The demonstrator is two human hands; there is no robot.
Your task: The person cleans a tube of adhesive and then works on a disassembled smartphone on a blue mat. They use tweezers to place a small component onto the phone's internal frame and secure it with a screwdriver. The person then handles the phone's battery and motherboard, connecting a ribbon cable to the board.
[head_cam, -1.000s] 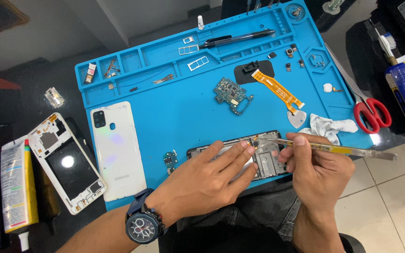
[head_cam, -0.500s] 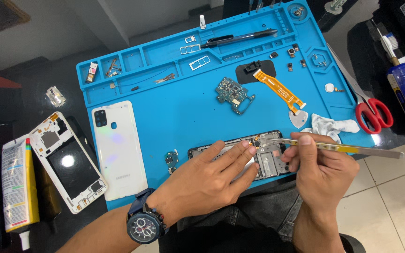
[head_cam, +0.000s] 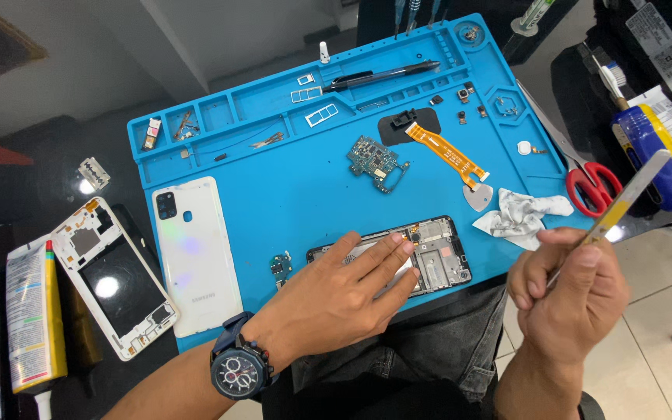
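My left hand [head_cam: 336, 299] lies flat on an opened phone body [head_cam: 437, 260] at the front edge of a blue work mat [head_cam: 289, 179], fingers spread over its left part. A dark wristwatch [head_cam: 239, 369] sits on that wrist. My right hand [head_cam: 565, 292] is off the mat to the right, closed around a thin metal pry tool [head_cam: 628, 194] that points up and to the right, away from the phone.
On the mat lie a white back cover [head_cam: 196, 253], a small circuit board [head_cam: 375, 159], an orange flex cable [head_cam: 445, 152], a crumpled wipe [head_cam: 523, 214] and a black pen [head_cam: 383, 75]. Red-handled scissors [head_cam: 589, 183] lie right. A white phone frame [head_cam: 114, 276] and a glue tube [head_cam: 31, 315] lie left.
My right hand has pulled the pry tool off the phone body, moving right and down past the mat's edge. The left hand stays pressed on the phone.
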